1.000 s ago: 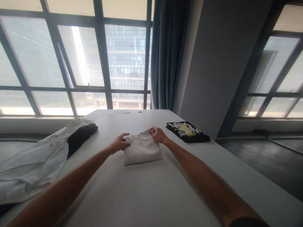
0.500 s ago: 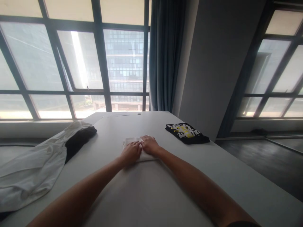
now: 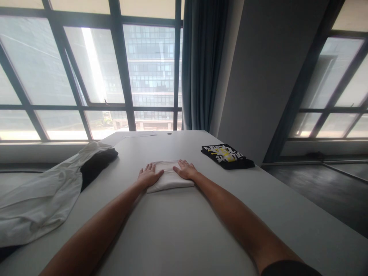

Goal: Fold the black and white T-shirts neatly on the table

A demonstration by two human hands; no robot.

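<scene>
Head view: folded white garment (image 3: pixel 169 179) mid-table (image 3: pixel 178 237), left hand (image 3: pixel 148 177) and right hand (image 3: pixel 186 170) pressed flat and open on its two sides, gripping nothing. Soft, light, floppy cloth, likely; best lifted from beneath along both side edges.

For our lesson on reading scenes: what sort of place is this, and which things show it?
Probably an upper-floor office or studio: large windows facing a tall building, a long white table, and hands flat on a folded white garment.

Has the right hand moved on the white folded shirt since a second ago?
Yes. The right hand slid from gripping the white folded shirt to lying flat on it.
</scene>
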